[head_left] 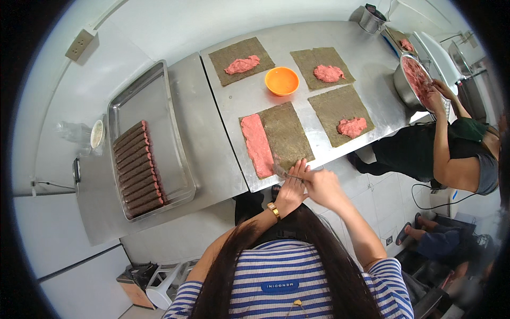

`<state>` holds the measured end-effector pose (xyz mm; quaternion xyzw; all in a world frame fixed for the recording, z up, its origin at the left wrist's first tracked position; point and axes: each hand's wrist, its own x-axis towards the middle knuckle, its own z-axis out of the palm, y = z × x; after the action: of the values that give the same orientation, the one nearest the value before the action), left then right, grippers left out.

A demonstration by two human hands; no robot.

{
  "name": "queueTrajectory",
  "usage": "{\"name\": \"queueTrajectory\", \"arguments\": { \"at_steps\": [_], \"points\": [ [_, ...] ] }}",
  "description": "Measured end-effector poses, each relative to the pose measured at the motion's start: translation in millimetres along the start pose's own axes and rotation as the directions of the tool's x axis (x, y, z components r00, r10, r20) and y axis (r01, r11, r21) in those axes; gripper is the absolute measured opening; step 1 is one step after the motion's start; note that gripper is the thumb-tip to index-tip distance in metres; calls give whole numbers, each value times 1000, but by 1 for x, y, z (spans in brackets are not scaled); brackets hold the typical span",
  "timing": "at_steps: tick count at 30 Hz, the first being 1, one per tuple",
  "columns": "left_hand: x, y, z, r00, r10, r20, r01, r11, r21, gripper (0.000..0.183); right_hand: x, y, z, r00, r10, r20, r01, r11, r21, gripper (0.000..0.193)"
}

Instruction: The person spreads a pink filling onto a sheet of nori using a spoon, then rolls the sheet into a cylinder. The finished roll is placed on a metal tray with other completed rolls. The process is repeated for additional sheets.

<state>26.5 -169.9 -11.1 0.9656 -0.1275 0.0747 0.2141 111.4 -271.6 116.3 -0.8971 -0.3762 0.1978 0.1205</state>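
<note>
My right hand (324, 188) is closed around the handle of a thin spoon-like metal utensil (280, 169). The utensil's shiny head rests at the near end of a pink minced-meat strip (257, 145); its exact shape is blurred. That strip covers the left side of a dark green seaweed sheet (289, 133). Close against the right hand, at the sheet's near edge, my left hand (291, 192) has its fingers stretched out. An orange bowl (282, 81) stands just beyond the sheet. Other seaweed sheets around it carry meat mounds (351, 127).
On the left, a metal tray (175, 154) holds several seaweed-wrapped meat rolls (139, 170). At right, a co-worker's hands (436, 98) work at a steel bowl of minced meat (406, 87). A white scale-like appliance (433, 58) stands behind it. The steel table (212, 159) has a seam.
</note>
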Motion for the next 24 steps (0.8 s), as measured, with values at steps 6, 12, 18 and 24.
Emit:
{"name": "queueTrajectory", "arguments": {
  "at_steps": [6, 12, 18, 24],
  "points": [
    [-34, -18, -40, 963, 249, 103, -208, 930, -302, 48, 82, 69, -7, 996, 77, 46, -71, 367, 928, 20],
    [-83, -40, -98, 996, -91, 15, 89, 903, -419, 29, 172, 109, 11, 980, 196, -38, 10, 141, 990, 22],
    [-87, -77, -109, 772, -633, -59, 454, 614, -646, 23, 188, 111, 18, 957, 270, -106, -13, 404, 914, 22],
    [-53, -136, -99, 662, -743, 99, 512, 352, -784, 23, 97, 62, 23, 727, 151, -670, 104, 940, 324, 23]
  ]
}}
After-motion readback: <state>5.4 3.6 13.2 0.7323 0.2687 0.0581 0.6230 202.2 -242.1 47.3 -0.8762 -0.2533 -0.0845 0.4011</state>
